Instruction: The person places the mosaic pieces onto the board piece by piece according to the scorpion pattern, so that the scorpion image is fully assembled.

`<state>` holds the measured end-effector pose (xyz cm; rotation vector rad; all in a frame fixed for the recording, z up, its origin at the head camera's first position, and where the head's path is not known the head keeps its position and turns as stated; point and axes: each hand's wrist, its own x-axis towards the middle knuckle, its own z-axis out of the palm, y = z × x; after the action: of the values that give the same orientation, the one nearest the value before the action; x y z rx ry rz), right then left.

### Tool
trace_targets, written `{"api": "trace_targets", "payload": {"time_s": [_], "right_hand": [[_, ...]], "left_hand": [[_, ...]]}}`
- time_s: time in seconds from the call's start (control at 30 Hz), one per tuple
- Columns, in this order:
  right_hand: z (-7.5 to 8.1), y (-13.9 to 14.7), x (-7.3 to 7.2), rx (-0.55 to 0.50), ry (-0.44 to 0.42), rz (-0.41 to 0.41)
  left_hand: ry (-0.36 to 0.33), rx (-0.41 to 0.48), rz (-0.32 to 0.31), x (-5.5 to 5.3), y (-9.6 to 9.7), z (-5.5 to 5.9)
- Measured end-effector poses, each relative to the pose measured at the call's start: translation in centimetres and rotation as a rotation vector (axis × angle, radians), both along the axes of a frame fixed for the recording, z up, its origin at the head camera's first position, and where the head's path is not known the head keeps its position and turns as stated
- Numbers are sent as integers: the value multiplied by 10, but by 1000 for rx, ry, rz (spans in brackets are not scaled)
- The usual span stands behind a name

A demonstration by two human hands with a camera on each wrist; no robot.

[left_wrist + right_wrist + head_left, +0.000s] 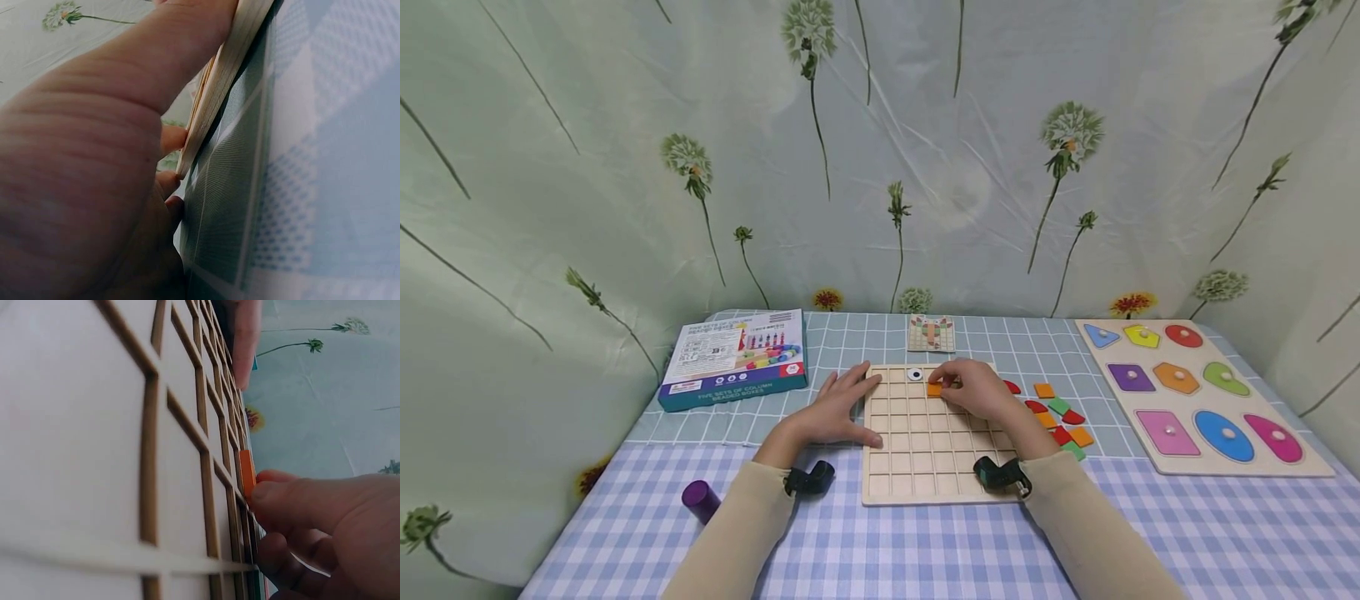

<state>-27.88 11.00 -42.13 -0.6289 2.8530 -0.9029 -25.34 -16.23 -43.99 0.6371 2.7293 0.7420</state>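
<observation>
A wooden grid board point(922, 462) lies flat in front of me. My left hand point(833, 412) is spread along its left edge, thumb and fingertips touching the rim; the left wrist view shows the thumb against the wooden side point(215, 94). My right hand point(977, 390) pinches an orange square tile point(934, 389) over the board's upper part. In the right wrist view that orange tile point(247, 475) stands at the grid ridges, held by thumb and fingertip. A white round eye piece point(914, 375) sits in the top row, left of the tile.
Red, green and orange tiles point(1081, 436) lie loose right of the board. A small pattern card point(931, 333) is behind it. At far right lies a shape-knob puzzle point(1180, 397). A bead-set box point(737, 358) and a purple cylinder point(701, 501) are on the left.
</observation>
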Motion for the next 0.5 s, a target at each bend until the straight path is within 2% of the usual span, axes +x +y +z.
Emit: {"api": "trace_targets", "payload": {"time_s": [0.27, 0.5], "right_hand": [[0, -2, 1, 34, 27, -19], [3, -3, 3, 15, 0, -9]], "left_hand": [[0, -2, 6, -1, 1, -2], [0, -3, 3, -1, 0, -1]]}}
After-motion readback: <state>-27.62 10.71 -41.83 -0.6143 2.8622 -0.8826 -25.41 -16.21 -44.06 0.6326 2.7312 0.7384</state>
